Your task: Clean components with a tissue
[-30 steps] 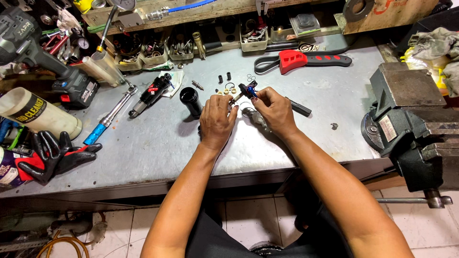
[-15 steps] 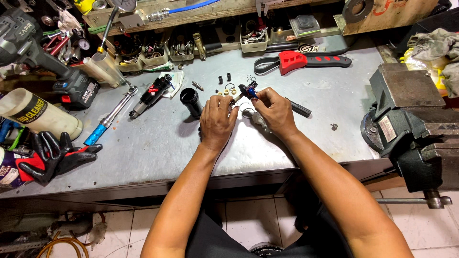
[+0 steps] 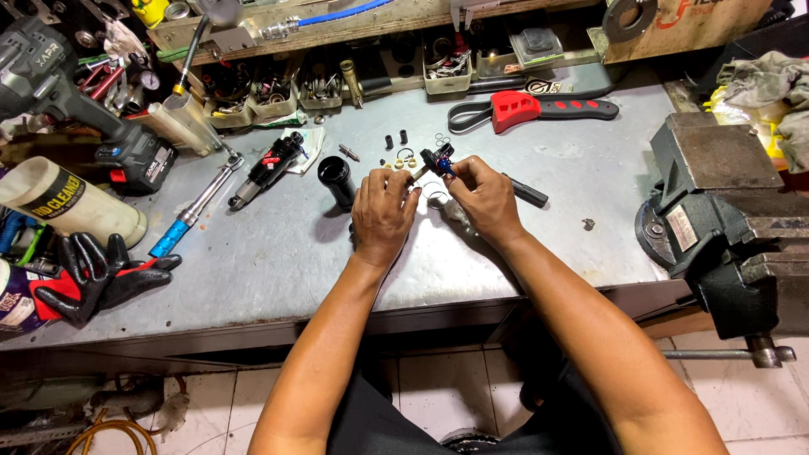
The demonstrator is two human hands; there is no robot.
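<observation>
Both my hands meet over the middle of a grey metal workbench (image 3: pixel 278 261). My left hand (image 3: pixel 383 211) pinches the near end of a small shaft assembly with a blue and black head (image 3: pixel 436 158). My right hand (image 3: pixel 484 198) grips the same part from the right. A black rod (image 3: pixel 529 192) sticks out to the right behind my right hand. Just beyond the hands lie small rings, seals and black spacers (image 3: pixel 403 145). A black cylinder (image 3: pixel 338 180) stands left of my left hand.
A heavy bench vise (image 3: pixel 716 227) sits at the right edge. A red-handled strap wrench (image 3: pixel 539 109) lies at the back. On the left are a blue-handled ratchet (image 3: pixel 190 217), a black shock part (image 3: pixel 265 168), a cordless impact driver (image 3: pixel 76 109), a white spray can (image 3: pixel 67 202) and black gloves (image 3: pixel 97 274).
</observation>
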